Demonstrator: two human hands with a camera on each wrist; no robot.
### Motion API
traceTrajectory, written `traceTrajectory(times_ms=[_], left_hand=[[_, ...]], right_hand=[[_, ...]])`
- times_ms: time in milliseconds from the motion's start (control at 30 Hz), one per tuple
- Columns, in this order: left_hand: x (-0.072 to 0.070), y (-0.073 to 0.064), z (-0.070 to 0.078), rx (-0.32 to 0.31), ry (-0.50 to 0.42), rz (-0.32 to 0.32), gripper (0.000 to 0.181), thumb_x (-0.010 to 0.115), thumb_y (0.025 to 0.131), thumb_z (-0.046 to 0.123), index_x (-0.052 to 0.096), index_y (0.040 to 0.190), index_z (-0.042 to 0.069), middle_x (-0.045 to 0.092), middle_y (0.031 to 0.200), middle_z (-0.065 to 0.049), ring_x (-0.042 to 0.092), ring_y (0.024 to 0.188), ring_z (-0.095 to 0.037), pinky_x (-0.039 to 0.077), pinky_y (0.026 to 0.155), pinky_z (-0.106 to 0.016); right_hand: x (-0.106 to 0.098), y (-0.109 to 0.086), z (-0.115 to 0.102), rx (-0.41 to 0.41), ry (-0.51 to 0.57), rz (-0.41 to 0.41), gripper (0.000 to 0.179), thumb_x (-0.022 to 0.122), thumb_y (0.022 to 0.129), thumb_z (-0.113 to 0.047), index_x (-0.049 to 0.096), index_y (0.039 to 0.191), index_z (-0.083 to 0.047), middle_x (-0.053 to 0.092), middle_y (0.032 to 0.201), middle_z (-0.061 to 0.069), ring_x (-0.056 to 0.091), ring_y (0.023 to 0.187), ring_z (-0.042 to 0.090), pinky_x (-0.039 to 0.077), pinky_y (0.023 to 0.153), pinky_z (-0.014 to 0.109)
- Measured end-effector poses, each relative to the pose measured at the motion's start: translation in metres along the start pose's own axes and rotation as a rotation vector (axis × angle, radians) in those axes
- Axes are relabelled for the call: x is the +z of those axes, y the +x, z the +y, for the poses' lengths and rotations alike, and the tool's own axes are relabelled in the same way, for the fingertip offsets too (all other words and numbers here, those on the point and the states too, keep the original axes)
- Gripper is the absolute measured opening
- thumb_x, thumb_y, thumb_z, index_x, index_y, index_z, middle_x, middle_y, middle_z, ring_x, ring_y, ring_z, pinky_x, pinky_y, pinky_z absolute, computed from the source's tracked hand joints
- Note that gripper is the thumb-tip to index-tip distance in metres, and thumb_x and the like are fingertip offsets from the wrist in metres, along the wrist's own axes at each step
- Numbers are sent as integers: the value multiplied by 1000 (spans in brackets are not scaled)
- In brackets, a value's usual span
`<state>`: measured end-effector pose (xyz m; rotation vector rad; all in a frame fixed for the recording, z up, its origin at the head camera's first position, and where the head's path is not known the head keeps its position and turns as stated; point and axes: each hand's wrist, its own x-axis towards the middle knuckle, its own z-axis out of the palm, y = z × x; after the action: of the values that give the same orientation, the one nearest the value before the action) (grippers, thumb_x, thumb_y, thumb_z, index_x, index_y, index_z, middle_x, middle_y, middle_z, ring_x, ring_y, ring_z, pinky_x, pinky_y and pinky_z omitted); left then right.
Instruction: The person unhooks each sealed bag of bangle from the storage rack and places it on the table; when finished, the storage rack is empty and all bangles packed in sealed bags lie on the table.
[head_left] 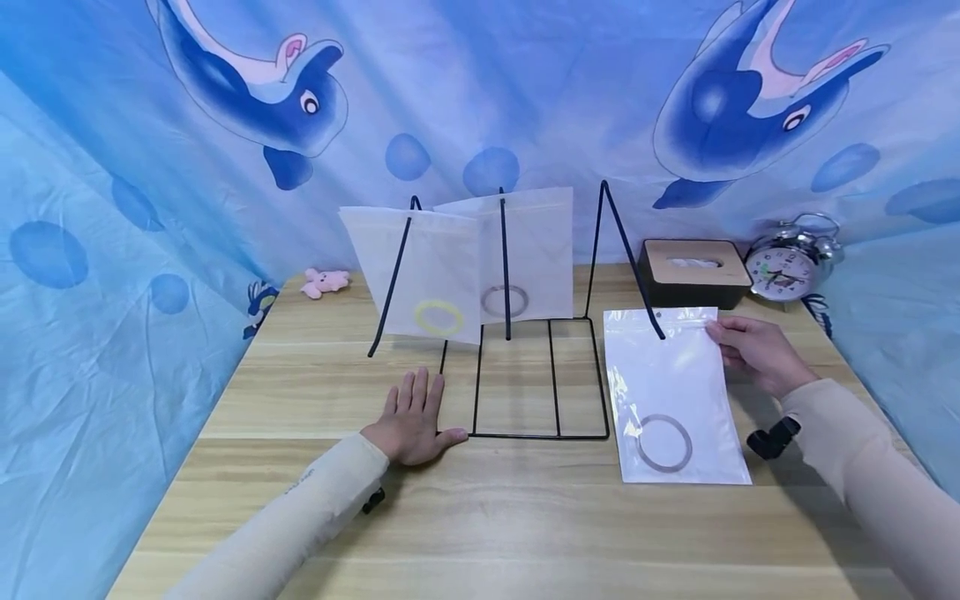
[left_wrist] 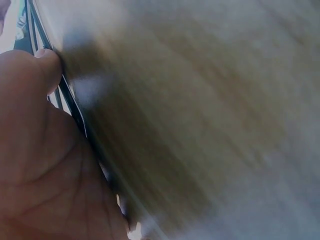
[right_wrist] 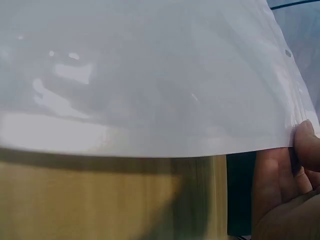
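My right hand (head_left: 761,354) pinches the upper right edge of a white zip bag (head_left: 667,375), which hangs upright with a round ring (head_left: 689,446) showing low in it. The bag's top hole sits near the tip of a black wire arm (head_left: 633,258); whether the tip passes through cannot be told. In the right wrist view, thumb and fingers hold the glossy bag (right_wrist: 150,90) by its edge. My left hand (head_left: 411,425) lies flat, fingers spread, thumb touching the front corner of the black wire rack (head_left: 540,436). Two more bags (head_left: 435,267) hang from its other arms.
Behind the right arm stand a black tissue box with a wooden top (head_left: 693,258) and a silver twin-bell alarm clock (head_left: 783,271). A small pink toy (head_left: 326,282) lies at the back left. Blue dolphin-print cloth (head_left: 525,83) encloses the wooden table (head_left: 510,533).
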<state>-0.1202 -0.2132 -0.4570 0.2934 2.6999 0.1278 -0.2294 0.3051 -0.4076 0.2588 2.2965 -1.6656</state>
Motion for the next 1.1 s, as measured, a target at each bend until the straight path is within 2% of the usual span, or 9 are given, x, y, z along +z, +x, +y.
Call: traceTrajectory(times_ms=[100, 233, 367, 467, 533, 700, 867, 933, 1100], left_hand=[[2, 0, -1, -2, 4, 4, 105, 27, 92, 81, -9, 161, 9, -18, 163, -22, -17, 148, -41, -1, 117, -59], [1, 1, -2, 2, 9, 18, 105, 27, 93, 81, -8, 161, 8, -17, 163, -23, -17, 148, -41, -1, 117, -60], [1, 1, -2, 3, 10, 11, 106, 29, 93, 80, -7, 161, 7, -17, 163, -23, -16, 148, -41, 0, 116, -60], [2, 1, -2, 5, 14, 12, 107, 30, 93, 80, -5, 161, 6, -15, 163, -24, -15, 149, -42, 1, 116, -60], [3, 2, -3, -1, 15, 7, 107, 29, 92, 81, -7, 161, 8, -16, 163, -23, -16, 149, -41, 0, 117, -60], [2, 1, -2, -2, 5, 12, 106, 29, 92, 81, -7, 161, 8, -16, 163, -23, -17, 149, -40, -1, 117, -59], [0, 0, -2, -10, 7, 10, 106, 28, 92, 81, -8, 161, 9, -17, 163, -22, -17, 149, -40, -1, 117, -59], [0, 0, -1, -9, 8, 12, 105, 28, 93, 80, -8, 161, 9, -17, 163, -22, -17, 149, -40, -1, 117, -59], [0, -2, 0, -5, 6, 11, 105, 29, 93, 80, -8, 161, 9, -17, 163, -22, -17, 149, -40, -1, 117, -59]], right_hand=[[3, 10, -2, 26, -59, 20, 63, 56, 104, -35, 38, 152, 1, 62, 106, -7, 59, 81, 3, 54, 74, 23], [5, 22, -2, 57, -126, 72, 65, 55, 105, -36, 35, 154, 1, 52, 127, 10, 57, 84, 6, 54, 75, 24], [5, 30, 2, 60, -131, 90, 57, 57, 104, -32, 43, 147, 4, 59, 108, 3, 57, 80, 7, 53, 71, 25], [5, 34, 7, 49, -138, 88, 53, 58, 104, -30, 47, 141, 6, 59, 91, -7, 57, 78, 8, 53, 69, 26], [5, 37, 9, 43, -151, 85, 51, 59, 103, -29, 49, 139, 6, 59, 87, -10, 57, 77, 9, 53, 69, 27], [8, 42, 14, 19, -195, 83, 48, 58, 104, -27, 50, 135, 9, 63, 93, -1, 58, 79, 11, 54, 68, 26], [13, 44, 13, 40, -263, 109, 52, 56, 104, -29, 50, 139, 9, 60, 120, 19, 60, 93, 22, 49, 63, 21], [14, 45, 11, 48, -282, 129, 52, 56, 104, -30, 50, 139, 8, 57, 127, 23, 59, 98, 27, 47, 62, 21], [13, 44, 7, 9, -378, 181, 44, 55, 105, -25, 54, 132, 9, 58, 123, 28, 58, 101, 36, 48, 71, 32]])
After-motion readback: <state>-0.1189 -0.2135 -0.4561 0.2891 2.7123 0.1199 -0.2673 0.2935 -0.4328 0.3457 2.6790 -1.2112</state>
